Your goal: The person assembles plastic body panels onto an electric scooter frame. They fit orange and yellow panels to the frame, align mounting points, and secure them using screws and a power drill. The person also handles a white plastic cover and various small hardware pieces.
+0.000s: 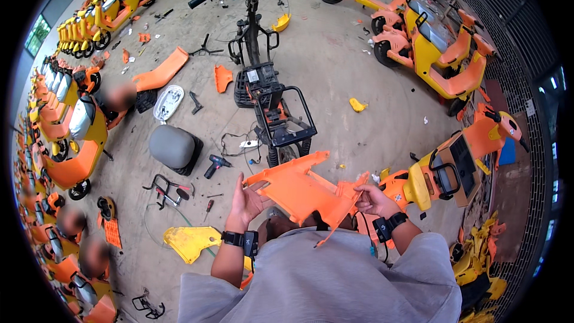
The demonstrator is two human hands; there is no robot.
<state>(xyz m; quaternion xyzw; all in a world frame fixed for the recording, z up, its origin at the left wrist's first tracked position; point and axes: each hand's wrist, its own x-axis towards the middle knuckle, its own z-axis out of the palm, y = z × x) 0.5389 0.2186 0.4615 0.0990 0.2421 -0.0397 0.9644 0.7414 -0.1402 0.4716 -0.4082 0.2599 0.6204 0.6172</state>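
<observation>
A broad orange plastic scooter body panel [305, 188] hangs in front of my body, with a thin strip drooping from its lower right side. My right hand [375, 201] pinches the panel's right end between thumb and fingers. At the panel's left edge, my left hand [249, 200] has its palm turned up and its fingers stretched apart; whether it bears any weight I cannot tell. Just beyond stands a stripped scooter frame [254, 78] with a black rear rack [293, 116], bare of body panels.
Left of the frame lie a grey scooter seat [172, 148], a cordless drill [216, 165], a screwdriver [207, 208], a white tray [168, 103] and a yellow panel [190, 243]. Rows of orange-yellow scooters [84, 137] line the left. More scooters [439, 54] stand right, near a cardboard box [460, 170].
</observation>
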